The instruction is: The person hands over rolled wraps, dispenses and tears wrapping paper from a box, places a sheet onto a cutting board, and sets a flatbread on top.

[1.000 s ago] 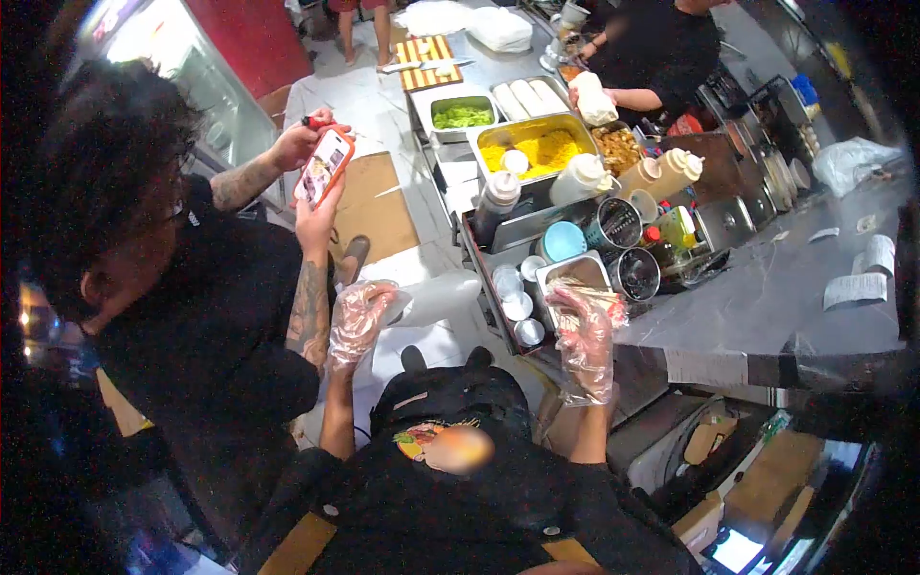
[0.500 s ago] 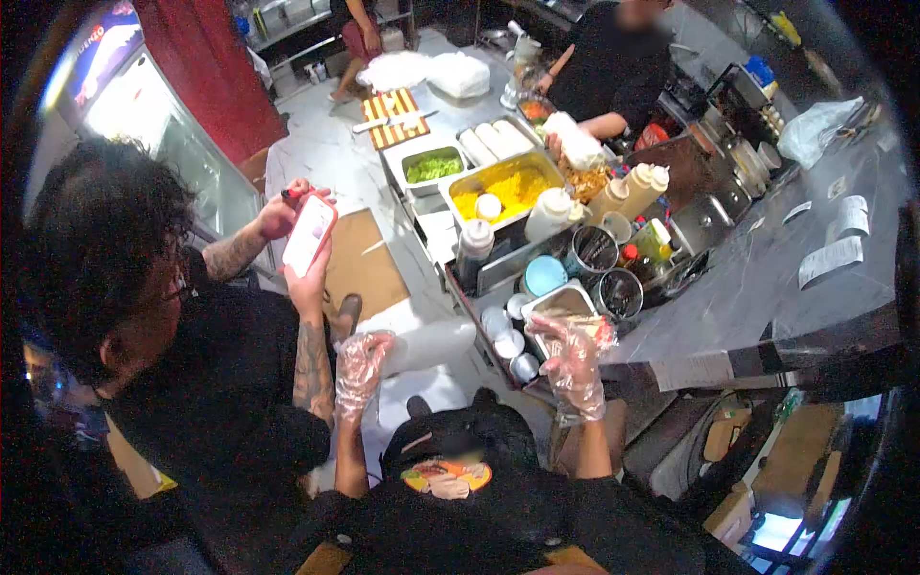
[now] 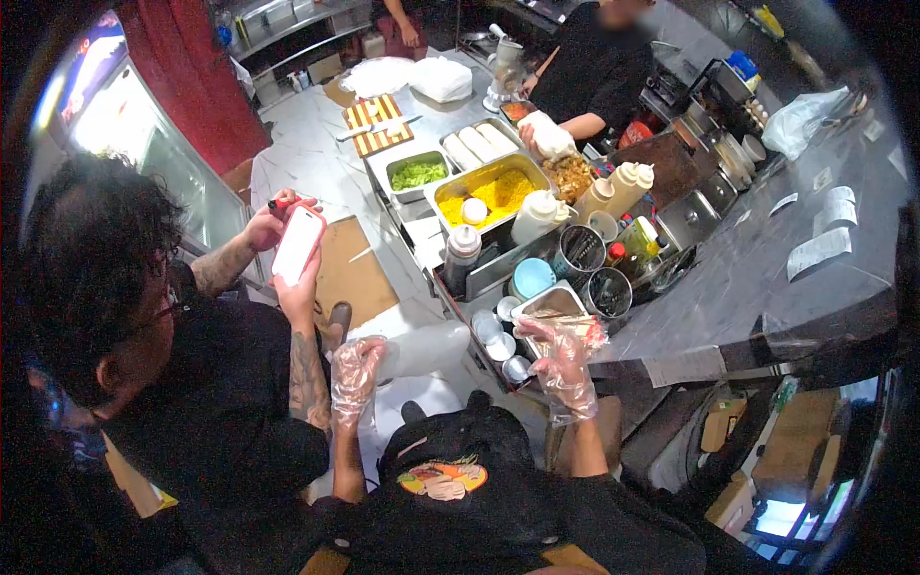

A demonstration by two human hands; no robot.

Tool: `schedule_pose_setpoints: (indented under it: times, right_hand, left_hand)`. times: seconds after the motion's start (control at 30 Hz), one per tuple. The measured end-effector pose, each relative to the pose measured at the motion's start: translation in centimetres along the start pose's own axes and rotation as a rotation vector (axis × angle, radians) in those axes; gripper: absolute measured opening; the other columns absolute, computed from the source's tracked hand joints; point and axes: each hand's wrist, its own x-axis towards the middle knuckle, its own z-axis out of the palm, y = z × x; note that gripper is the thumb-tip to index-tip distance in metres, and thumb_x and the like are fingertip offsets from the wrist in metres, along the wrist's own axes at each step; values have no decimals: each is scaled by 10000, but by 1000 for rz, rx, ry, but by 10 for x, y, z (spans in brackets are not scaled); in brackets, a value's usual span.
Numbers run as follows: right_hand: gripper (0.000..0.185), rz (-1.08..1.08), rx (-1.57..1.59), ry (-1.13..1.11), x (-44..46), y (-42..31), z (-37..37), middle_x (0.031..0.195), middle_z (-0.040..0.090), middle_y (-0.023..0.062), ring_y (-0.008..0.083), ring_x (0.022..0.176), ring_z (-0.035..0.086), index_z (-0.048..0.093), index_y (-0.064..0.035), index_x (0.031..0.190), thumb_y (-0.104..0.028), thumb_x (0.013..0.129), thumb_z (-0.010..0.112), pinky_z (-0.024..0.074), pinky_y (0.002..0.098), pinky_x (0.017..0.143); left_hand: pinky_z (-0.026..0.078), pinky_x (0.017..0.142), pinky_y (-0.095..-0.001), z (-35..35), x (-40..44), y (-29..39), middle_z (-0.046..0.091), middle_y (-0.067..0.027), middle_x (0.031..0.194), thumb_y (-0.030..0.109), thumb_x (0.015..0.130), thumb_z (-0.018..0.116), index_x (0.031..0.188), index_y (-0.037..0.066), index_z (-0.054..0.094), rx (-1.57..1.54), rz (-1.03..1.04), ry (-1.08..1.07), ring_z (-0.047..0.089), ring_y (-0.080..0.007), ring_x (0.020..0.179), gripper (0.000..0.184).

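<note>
My left hand [image 3: 356, 377], in a clear plastic glove, has its fingers closed on one end of a translucent white plastic piece [image 3: 428, 349]. It looks like a bag or sleeve and stretches to the right over the floor. Also gloved, my right hand [image 3: 565, 372] has its fingers apart beside a small metal tray [image 3: 538, 308] at the near end of the prep station. Small red-and-white items [image 3: 592, 333] lie by its fingertips; their kind is unclear. Left of the tray are several small round containers [image 3: 500, 346].
A person [image 3: 163, 383] at my left holds a phone [image 3: 299, 244]. Across the station, a second person [image 3: 599, 72] handles a white bundle [image 3: 551, 136]. Between us stand squeeze bottles [image 3: 534, 218], a yellow food pan [image 3: 522, 209] and a green food pan [image 3: 419, 175]. Receipts [image 3: 819, 251] lie on the right counter.
My view has shifted slightly, so the station appears further left. Both my hands keep nearly the same pose, the left still on the plastic piece. The phone holder's hands have barely moved.
</note>
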Motion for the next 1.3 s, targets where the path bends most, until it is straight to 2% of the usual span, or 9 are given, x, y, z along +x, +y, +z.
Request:
schedule_pose_setpoints:
  times: [0.1, 0.37, 0.47, 0.57, 0.7, 0.8, 1.0, 1.23, 1.3]
  right_hand:
    - [843, -108, -161, 1, 4, 15, -3, 1083, 655, 148, 237, 1019, 640, 570, 46, 1205, -694, 804, 541, 485, 360, 904]
    - [849, 11, -154, 56, -3, -4, -9, 1103, 641, 158, 230, 1017, 624, 574, 52, 1188, -703, 800, 557, 502, 355, 864]
    - [498, 33, 126, 147, -20, 14, -11, 1157, 593, 121, 198, 885, 631, 560, 40, 1231, -336, 908, 609, 527, 255, 704]
    - [382, 226, 242, 232, -31, 8, -11, 1115, 580, 101, 145, 819, 601, 545, 52, 1237, -119, 895, 557, 473, 148, 582]
    - [416, 179, 224, 156, -41, 13, -19, 1241, 541, 131, 173, 892, 606, 541, 43, 1240, -179, 892, 588, 472, 146, 584]
    - [979, 251, 159, 157, -45, 13, -15, 1102, 600, 155, 245, 1028, 602, 526, 71, 1213, -767, 712, 590, 483, 359, 893]
    - [982, 211, 175, 79, -42, 37, -21, 1106, 598, 146, 223, 1031, 599, 513, 78, 1231, -754, 716, 595, 503, 340, 875]
    - [731, 315, 146, 237, -12, 28, -7, 1128, 605, 136, 225, 1035, 596, 548, 59, 1217, -529, 802, 682, 472, 350, 915]
    - [834, 399, 112, 287, -1, 25, 1, 1209, 575, 143, 251, 1111, 561, 519, 60, 1252, -591, 759, 691, 438, 374, 966]
  left_hand:
    - [501, 699, -357, 5, 12, -13, 682, -160, 805, 146, 836, 655, 879, -18, 693, -78, -4, 33, 658, -274, 736, 173]
    - [489, 702, -402, 13, 17, -20, 658, -177, 797, 182, 866, 621, 858, 29, 687, 228, 103, 145, 636, -333, 762, 167]
    - [484, 684, -420, 24, 27, -36, 647, -160, 775, 207, 878, 603, 835, 47, 674, 372, 118, 151, 624, -328, 733, 180]
    - [481, 668, -443, 60, 48, -95, 631, -142, 752, 208, 888, 584, 826, 65, 652, 630, 345, 317, 608, -323, 701, 170]
    - [498, 667, -449, 90, 81, -112, 631, -138, 766, 265, 902, 564, 847, 79, 646, 697, 232, 245, 621, -319, 724, 211]
    - [509, 674, -451, 104, 99, -115, 634, -135, 776, 321, 906, 549, 849, 88, 647, 633, 78, 222, 631, -320, 748, 259]
    - [512, 649, -439, 122, 142, -152, 621, -136, 748, 356, 895, 551, 814, 84, 623, 702, -18, 200, 632, -317, 742, 293]
    - [505, 735, -480, 142, 193, -259, 644, -185, 823, 301, 857, 582, 842, 61, 659, 693, -154, 192, 632, -375, 807, 252]
    - [500, 729, -481, 139, 213, -279, 638, -187, 815, 294, 849, 582, 822, 53, 646, 694, -181, 171, 626, -378, 805, 251]
